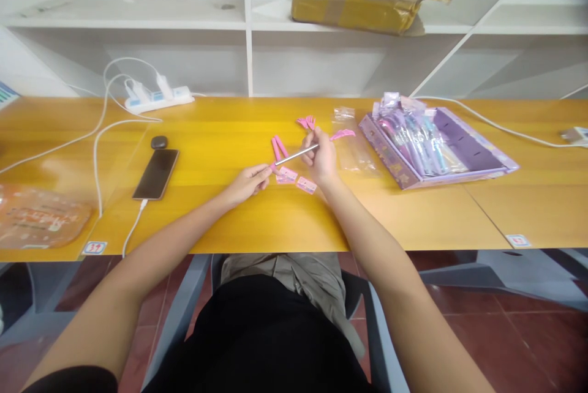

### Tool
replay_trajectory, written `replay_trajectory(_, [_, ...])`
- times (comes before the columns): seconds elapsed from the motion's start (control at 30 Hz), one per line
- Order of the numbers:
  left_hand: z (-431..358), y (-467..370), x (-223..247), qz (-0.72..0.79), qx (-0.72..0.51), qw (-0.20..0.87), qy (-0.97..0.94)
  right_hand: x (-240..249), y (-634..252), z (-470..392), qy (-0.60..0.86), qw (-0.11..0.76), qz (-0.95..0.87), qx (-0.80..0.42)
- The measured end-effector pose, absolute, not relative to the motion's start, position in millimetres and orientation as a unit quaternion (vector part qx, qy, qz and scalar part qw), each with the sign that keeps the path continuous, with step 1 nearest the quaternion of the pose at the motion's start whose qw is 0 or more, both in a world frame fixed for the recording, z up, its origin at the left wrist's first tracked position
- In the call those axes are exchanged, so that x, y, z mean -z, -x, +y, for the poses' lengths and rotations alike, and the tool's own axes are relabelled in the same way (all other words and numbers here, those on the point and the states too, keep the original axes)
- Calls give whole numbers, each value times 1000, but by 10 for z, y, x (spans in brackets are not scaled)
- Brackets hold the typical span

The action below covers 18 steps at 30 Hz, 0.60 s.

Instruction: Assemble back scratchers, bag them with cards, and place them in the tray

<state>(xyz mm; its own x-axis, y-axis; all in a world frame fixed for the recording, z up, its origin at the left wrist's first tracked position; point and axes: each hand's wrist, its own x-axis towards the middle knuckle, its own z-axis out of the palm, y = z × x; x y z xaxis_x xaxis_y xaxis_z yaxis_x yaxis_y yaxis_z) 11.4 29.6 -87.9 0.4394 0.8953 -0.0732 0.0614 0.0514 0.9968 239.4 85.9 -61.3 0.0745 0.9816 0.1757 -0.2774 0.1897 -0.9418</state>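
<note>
A slim silver pen-like rod (296, 155) slants between my two hands above the table. Its lower left end, where a pink part shows, is pinched by my left hand (252, 182). Closed round the upper right end is my right hand (323, 154). A pink feather-shaped piece (343, 134) sticks out just right of that hand; whether the hand touches it I cannot tell. Beyond the fingers lie pink cut-out pieces (306, 122). Two pink sticks (279, 147) rest behind the rod, and small printed pink cards (306, 185) lie below it.
To the right, a purple tray box (478, 175) holds several bagged pen-like items (420, 139), with a clear plastic bag (353, 148) beside it. At left are a phone (156, 174), a black earbud-like case (158, 142), a power strip (160, 101) and an orange pouch (43, 217). A taped parcel (358, 2) sits on the shelf.
</note>
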Motion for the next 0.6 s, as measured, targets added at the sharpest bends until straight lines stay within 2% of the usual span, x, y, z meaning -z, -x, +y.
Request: replay_trajectory(0.6, [264, -117, 817, 412, -324, 587, -617, 636, -2443, 887, 382, 626, -442, -516])
